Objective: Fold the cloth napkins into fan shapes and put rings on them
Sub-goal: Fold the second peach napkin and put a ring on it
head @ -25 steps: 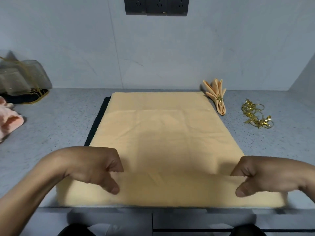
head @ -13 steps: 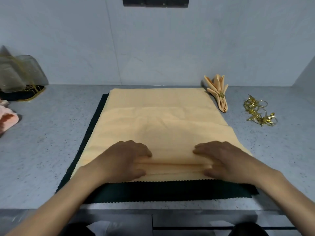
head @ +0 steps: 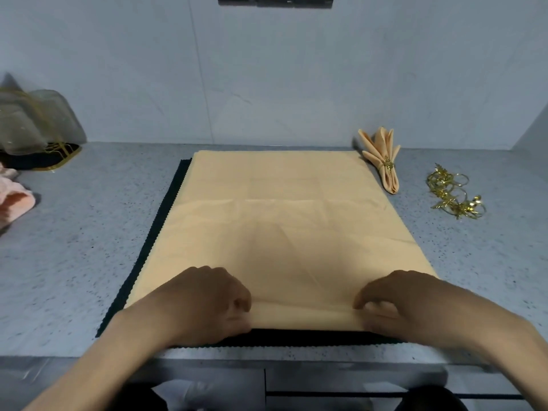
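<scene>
1. The left hand [head: 207,304] and right hand [head: 403,307] each grip the near folded edge of the peach napkin [head: 281,221], fingers curled over the pleat and thumbs tucked under it, one hand toward each near corner.
2. Between the hands, the napkin's near edge shows as a narrow raised fold; the rest of the cloth lies flat and spread, marked by faint creases across its middle.
3. The napkin rests on a dark green cloth [head: 178,185] with a zigzag edge, which shows as a strip along the napkin's left side and in front of its near fold.
4. Bare speckled grey countertop [head: 89,232] lies open to the napkin's left and right; the counter's front edge runs just nearer than the dark cloth.
5. At the napkin's far right corner lies a finished fan-folded napkin [head: 382,158] cinched by a gold ring.
6. Farther right of the napkin sits a cluster of loose gold napkin rings [head: 453,194], well apart from it.
7. Far left of the napkin are a pink cloth [head: 14,200] and sheer organza bags [head: 35,120] against the wall.
</scene>
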A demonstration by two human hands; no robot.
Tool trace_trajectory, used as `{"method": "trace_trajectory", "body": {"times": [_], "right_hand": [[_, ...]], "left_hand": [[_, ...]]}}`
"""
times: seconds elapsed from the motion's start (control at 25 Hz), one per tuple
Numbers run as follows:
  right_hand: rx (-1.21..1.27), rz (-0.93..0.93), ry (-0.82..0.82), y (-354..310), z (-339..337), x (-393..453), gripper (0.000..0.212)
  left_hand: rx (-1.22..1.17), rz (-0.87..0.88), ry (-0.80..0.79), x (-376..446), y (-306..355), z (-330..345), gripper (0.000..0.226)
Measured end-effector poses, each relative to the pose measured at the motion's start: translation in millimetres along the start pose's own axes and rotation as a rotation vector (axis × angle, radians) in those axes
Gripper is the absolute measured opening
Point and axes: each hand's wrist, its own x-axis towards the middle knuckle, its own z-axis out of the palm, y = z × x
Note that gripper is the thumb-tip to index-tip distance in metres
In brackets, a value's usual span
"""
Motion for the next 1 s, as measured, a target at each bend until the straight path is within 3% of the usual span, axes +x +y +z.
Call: {"method": "trace_trajectory", "body": {"times": [0.08, 0.2, 0.32, 0.4, 0.48, 0.6, 0.76, 0.88, 1.0], "right_hand": [[0.097, -0.005, 0.004, 4, -12, 13, 0.026], [-0.026, 0.06, 0.21, 34, -18, 58, 0.039], [-0.216, 0.246, 0.107, 62, -21, 89, 0.059], [-0.138, 0.3, 0.068, 75, -30, 96, 0.039], [0.007, 0.262, 0.095, 87, -35, 99, 0.016], [0.196, 0.195, 0.222, 103, -38, 105, 0.027], [0.358, 0.126, 0.467, 115, -35, 127, 0.009], [0.417, 0.15, 0.574, 123, -31, 144, 0.004], [0.414, 0.195, 0.594, 128, -31, 154, 0.007]], "left_hand": [[-0.15, -0.043, 0.031, 13, -11, -5, 0.02], [-0.147, -0.123, 0.196, 57, -44, -6, 0.023], [0.009, -0.206, 0.108, 90, -88, -10, 0.046], [-0.038, -0.304, 0.08, 100, -122, -14, 0.043], [-0.258, -0.365, 0.101, 100, -145, -19, 0.029], [-0.492, -0.322, 0.147, 94, -152, -21, 0.026], [-0.734, -0.364, 0.367, 83, -163, -11, 0.019], [-0.797, -0.443, 0.547, 83, -170, -4, 0.026], [-0.833, -0.525, 0.656, 92, -174, 0, 0.017]]}}
